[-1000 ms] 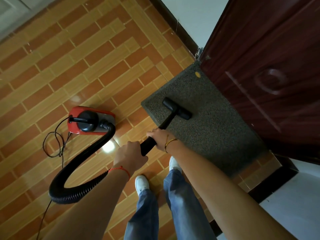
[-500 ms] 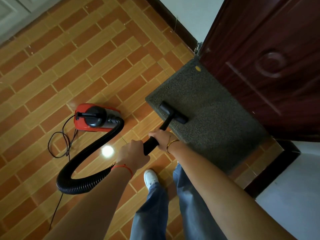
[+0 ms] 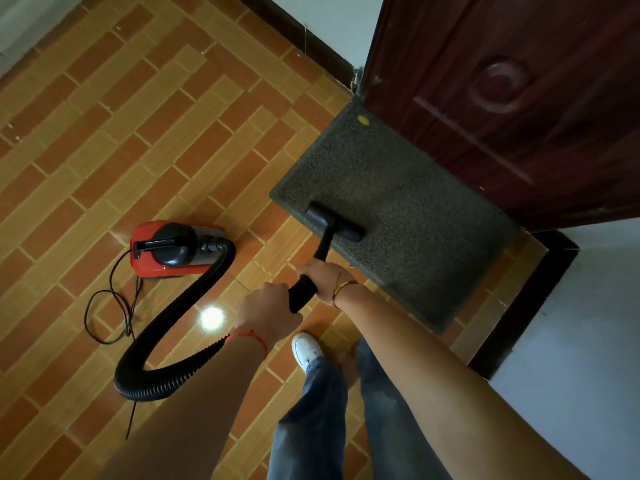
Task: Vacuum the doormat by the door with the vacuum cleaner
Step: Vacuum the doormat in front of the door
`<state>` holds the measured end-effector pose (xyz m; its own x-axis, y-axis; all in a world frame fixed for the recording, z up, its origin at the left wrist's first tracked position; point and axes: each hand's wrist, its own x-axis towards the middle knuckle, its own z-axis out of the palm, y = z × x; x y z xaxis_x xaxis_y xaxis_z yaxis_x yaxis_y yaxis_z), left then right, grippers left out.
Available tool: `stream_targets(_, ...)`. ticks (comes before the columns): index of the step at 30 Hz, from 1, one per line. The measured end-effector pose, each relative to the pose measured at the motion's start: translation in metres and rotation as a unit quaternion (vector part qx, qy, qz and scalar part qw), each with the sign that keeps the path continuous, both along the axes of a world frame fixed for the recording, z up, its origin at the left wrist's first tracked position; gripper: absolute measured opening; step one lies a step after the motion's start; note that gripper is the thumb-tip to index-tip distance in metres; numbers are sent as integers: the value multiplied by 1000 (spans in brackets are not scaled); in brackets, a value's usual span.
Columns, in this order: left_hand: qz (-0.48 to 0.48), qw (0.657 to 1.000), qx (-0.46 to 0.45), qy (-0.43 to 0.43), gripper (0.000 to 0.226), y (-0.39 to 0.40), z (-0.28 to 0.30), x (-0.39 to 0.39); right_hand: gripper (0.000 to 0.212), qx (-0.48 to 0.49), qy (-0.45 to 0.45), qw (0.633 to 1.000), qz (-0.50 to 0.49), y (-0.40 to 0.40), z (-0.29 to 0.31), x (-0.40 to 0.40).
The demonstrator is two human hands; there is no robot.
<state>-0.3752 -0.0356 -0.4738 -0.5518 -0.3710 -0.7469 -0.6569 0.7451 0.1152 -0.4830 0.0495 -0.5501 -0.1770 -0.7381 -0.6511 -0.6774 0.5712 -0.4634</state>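
Observation:
A dark grey doormat (image 3: 408, 209) lies on the tiled floor against a dark red door (image 3: 512, 98). The black vacuum nozzle (image 3: 335, 226) rests flat on the mat's near left edge. Its black wand (image 3: 323, 247) runs back to my hands. My right hand (image 3: 323, 277) grips the wand further forward, and my left hand (image 3: 268, 311) grips it just behind. A ribbed black hose (image 3: 180, 327) loops from the wand to the red vacuum cleaner body (image 3: 173, 247) standing on the floor to the left. A small yellow speck (image 3: 363, 120) sits at the mat's far corner.
A thin black power cord (image 3: 110, 306) coils on the tiles left of the hose. My legs in jeans and a white shoe (image 3: 306, 351) stand just behind the mat. White walls with dark skirting (image 3: 519, 306) flank the door on both sides.
The nozzle has slid back toward me, from the middle of the mat to its near left edge. Both hands kept their grip on the wand.

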Motion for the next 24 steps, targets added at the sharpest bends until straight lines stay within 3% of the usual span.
stream_targets(10, -7, 1000, 7, 17, 18, 23, -13, -43, 29, -3, 12, 1000, -12, 21, -14, -44)
stream_targets(24, 34, 999, 18, 37, 15, 46, -38, -171, 22, -43, 48, 998, 0, 38, -39, -177)
